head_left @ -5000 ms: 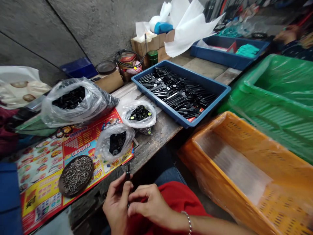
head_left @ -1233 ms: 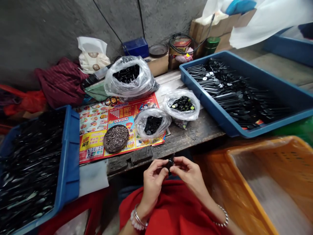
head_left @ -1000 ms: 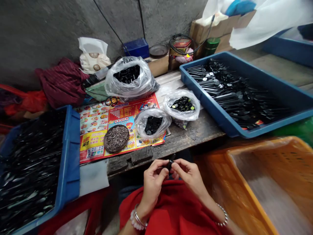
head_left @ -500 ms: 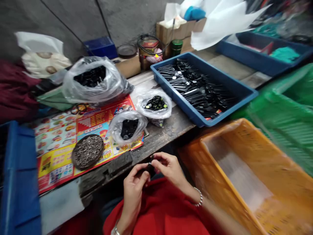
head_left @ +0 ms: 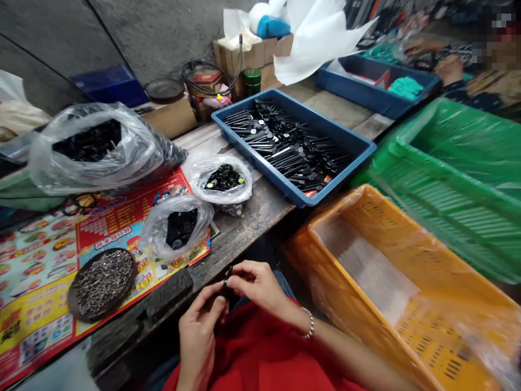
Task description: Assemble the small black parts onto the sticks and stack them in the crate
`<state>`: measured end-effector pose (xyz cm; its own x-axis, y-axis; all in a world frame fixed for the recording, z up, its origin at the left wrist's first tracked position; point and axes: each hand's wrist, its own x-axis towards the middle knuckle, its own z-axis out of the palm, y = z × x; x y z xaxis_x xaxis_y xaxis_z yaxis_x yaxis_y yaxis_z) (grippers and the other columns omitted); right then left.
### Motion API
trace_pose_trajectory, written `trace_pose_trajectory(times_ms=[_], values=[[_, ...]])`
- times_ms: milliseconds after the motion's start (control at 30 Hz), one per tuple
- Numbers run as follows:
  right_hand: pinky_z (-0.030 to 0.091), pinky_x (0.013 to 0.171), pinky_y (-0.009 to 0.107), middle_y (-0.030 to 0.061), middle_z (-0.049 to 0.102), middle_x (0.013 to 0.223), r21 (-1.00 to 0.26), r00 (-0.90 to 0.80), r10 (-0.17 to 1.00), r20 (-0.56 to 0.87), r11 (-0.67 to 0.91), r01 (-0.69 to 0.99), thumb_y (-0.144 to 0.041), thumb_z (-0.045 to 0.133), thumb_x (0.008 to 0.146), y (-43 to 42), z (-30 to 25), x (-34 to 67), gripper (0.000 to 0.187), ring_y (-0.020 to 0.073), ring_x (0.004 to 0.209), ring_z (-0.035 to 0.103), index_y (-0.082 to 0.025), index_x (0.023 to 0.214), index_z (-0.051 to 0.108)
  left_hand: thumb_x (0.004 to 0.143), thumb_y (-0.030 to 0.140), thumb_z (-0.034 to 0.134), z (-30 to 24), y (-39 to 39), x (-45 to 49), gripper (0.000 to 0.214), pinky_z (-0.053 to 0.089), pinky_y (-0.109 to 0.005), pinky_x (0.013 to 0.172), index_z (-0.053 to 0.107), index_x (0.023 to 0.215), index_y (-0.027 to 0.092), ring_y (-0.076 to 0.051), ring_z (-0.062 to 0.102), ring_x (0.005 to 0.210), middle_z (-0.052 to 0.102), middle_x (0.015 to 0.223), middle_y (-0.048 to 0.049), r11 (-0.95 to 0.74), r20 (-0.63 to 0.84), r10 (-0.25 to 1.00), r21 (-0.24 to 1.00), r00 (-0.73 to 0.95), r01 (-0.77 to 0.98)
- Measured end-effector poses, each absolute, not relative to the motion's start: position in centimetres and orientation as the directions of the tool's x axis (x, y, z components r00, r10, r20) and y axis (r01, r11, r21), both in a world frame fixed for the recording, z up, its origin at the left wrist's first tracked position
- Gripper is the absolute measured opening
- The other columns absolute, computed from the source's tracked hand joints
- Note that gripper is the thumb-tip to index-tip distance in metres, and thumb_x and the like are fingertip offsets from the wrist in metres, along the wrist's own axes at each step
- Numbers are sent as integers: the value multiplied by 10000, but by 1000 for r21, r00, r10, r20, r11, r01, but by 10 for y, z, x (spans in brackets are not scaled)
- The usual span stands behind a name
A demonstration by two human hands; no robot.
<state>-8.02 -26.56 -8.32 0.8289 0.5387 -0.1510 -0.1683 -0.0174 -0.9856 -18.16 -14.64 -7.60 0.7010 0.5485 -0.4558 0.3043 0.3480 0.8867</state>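
A dish [head_left: 101, 283] of pins, then the left hand [head_left: 200, 330], fingers clamped on a black part [head_left: 228, 278] that seems to point away, long axis toward the desk [head_left: 260, 216], half hidden; the right hand [head_left: 258, 287] pinches its far end.

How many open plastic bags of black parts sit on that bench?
3: a large bag at the back left, a small bag on the printed sheet, another bag beside it, nearer the blue tray. More could be hidden.

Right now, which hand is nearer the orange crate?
Right. The right hand is to the left of the orange crate; the left hand is farther left.
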Motion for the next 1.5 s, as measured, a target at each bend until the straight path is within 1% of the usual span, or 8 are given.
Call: trace_pose_trajectory(times_ms=[200,300,433,600,800,1100,1333,1500], values=[[420,559,230,-1,628,689,-987,800,582,-148,-42,-153,-354,718,785,-269,-83,-79,197,135,616,566,-160,757,731,588,366,888,-73,-149,-181,414,472,-167,532,769,932,167,-104,559,603,695,780,-24,337,-443,571,894,691,295],[430,554,234,9,650,692,-979,822,540,-179,-18,-202,-384,655,842,-269,-84,-78,252,134,593,580,-153,809,750,590,367,886,-71,-149,-180,416,447,-161,490,769,932,162,-93,527,549,668,689,-10,322,-439,574,897,691,302],[424,572,230,11,664,712,-994,789,604,-109,-71,-83,-429,761,766,-270,-87,-78,284,137,625,575,-149,810,763,558,363,902,-72,-148,-178,427,512,-174,564,771,917,171,-118,596,640,713,841,-30,329,-446,592,894,671,303],[436,569,223,8,691,699,-981,808,559,-186,-63,-182,-378,673,864,-272,-90,-77,244,137,613,606,-158,825,769,523,366,917,-76,-147,-178,480,500,-169,488,766,937,175,-108,569,556,707,728,-5,356,-484,590,875,646,329],[437,566,218,7,677,700,-995,818,569,-90,-77,-56,-531,802,728,-276,-89,-74,381,135,604,586,-159,783,747,406,379,960,-72,-149,-172,545,568,-152,617,778,879,178,-134,659,694,756,890,-26,407,-537,610,843,583,351],[385,566,210,-5,695,671,-973,771,613,-173,-226,-39,-377,715,873,-282,-81,-68,245,123,612,591,-156,782,771,290,427,968,-57,-157,-160,616,552,-127,540,782,826,188,-111,637,625,758,841,-5,363,-543,622,839,565,405],[428,581,197,-5,701,749,-997,825,562,-54,-82,-9,-433,835,733,-284,-88,-68,324,123,628,614,-171,906,756,332,419,963,-52,-162,-157,586,563,-138,586,777,836,187,-134,663,688,755,836,-7,326,-520,620,852,588,410],[428,576,204,-3,707,720,-988,848,513,-131,-138,-70,-378,752,833,-284,-87,-66,196,129,634,619,-183,836,759,382,390,958,-58,-161,-158,542,518,-133,499,771,850,190,-90,599,549,734,738,9,332,-497,601,867,625,371]])
